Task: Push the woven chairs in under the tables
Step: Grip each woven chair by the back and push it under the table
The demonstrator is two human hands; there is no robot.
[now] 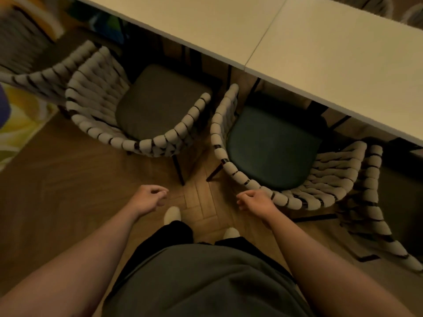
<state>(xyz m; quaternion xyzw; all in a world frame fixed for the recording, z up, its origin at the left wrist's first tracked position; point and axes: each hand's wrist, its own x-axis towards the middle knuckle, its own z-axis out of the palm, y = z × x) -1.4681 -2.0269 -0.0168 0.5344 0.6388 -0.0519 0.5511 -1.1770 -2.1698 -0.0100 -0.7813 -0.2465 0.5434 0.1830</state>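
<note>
Right chair (272,145) & left chair (160,104) stood on the floor, seats only partly under the bench (320,42) edge. Left hand (148,199) & right hand (254,202) hung w/ fingers loosely curled, holding nothing, the right just by the right chair's back rim. Prob best: grip rim mid-back, push straight, legs clear of the neighbour.

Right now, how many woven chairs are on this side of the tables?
4: the brown-cushion chair left of centre, the green-cushion chair beside it, a left-edge chair and a right-edge chair, both cut off. Others may be hidden.

Two woven chairs (146,124) (274,156) (dark cushions), seats partly under white tables (320,53)
</note>
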